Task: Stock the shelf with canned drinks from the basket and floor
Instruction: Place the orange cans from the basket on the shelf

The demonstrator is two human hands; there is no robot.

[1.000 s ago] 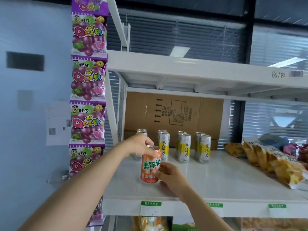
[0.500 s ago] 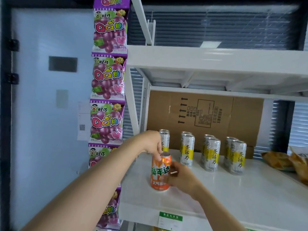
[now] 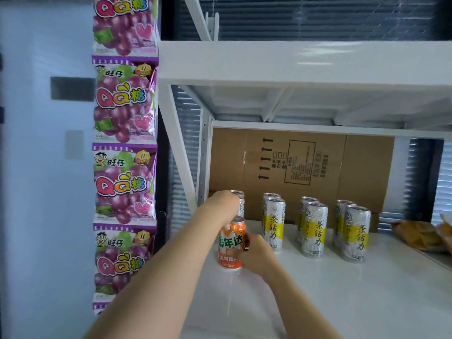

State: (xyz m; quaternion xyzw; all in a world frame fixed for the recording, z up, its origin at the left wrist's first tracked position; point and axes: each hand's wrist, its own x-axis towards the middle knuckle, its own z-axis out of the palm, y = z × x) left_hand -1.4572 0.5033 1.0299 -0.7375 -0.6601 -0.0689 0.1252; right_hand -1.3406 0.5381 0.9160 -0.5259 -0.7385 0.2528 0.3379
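Observation:
An orange can (image 3: pixel 230 245) stands upright on the white shelf (image 3: pixel 342 289) near its left end. My right hand (image 3: pixel 256 258) grips the can's right side low down. My left hand (image 3: pixel 223 206) is over the can's top, fingers curled down onto its rim. Behind and to the right stand several silver-and-yellow cans (image 3: pixel 314 228) in short rows; one more silver can (image 3: pixel 238 204) is partly hidden behind my left hand. No basket is in view.
A flattened cardboard box (image 3: pixel 305 162) lines the back of the shelf. Snack bags (image 3: pixel 420 233) lie at the right edge. A hanging strip of purple candy packets (image 3: pixel 124 148) runs down the left upright. Another shelf board (image 3: pixel 293 62) sits overhead.
The orange can has shifted slightly back toward the silver cans, both hands staying on it. My view moved closer and to the left.

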